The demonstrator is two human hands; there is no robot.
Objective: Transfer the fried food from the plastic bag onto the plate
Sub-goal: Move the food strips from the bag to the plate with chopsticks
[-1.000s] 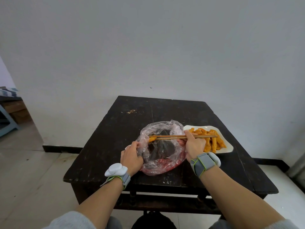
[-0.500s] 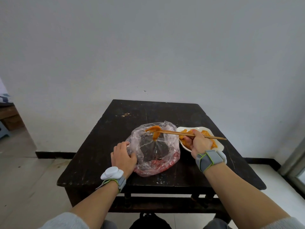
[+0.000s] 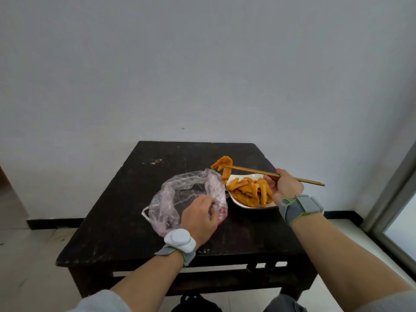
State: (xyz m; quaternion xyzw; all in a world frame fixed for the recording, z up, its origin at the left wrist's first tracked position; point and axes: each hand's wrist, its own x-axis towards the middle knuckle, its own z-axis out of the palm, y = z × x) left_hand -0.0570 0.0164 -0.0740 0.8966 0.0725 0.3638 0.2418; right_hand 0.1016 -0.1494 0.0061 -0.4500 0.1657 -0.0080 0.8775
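Wooden chopsticks [image 3: 254, 171], pinched by right hand [image 3: 286, 188], hold fried food [image 3: 224, 166] above plate [image 3: 247, 206] (three o'clock from bag [image 3: 177, 192]); left hand [image 3: 199, 219] grips bag steady.

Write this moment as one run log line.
right hand: grips chopsticks pinching fried piece by plate edge | left hand: holds bag on table | plate: fried food piled

right hand [image 3: 284, 185] gripping chopsticks [image 3: 270, 174] pinching fried piece [image 3: 223, 168] above plate [image 3: 243, 202] | left hand [image 3: 199, 218] holding plastic bag [image 3: 180, 194]
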